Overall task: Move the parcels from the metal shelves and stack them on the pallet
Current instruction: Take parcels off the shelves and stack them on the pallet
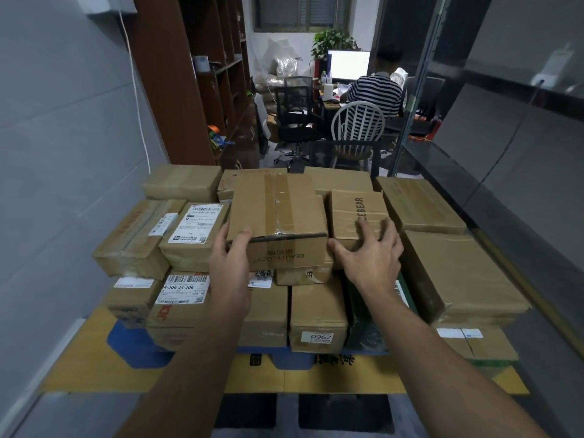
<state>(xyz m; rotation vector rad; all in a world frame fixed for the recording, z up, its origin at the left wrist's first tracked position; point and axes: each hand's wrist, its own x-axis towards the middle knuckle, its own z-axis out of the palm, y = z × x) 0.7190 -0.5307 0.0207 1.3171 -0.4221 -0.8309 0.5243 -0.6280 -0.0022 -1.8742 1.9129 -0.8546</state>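
Note:
A taped brown cardboard parcel [276, 213] printed BEAUTYCOZY sits on top of the stack of parcels on the blue pallet [126, 343]. My left hand [232, 263] grips its near left corner, thumb on the top edge. My right hand [371, 251] lies open just right of that parcel, its fingers resting on the smaller ICEBEAR parcel [357, 213] beside it. Several other brown parcels fill the pallet in two layers, some with white shipping labels.
A grey wall runs along the left and a glass partition [474, 121] along the right. Beyond the stack are a brown shelving unit [189, 90], office chairs and a seated person in a striped shirt [376, 90] at a desk.

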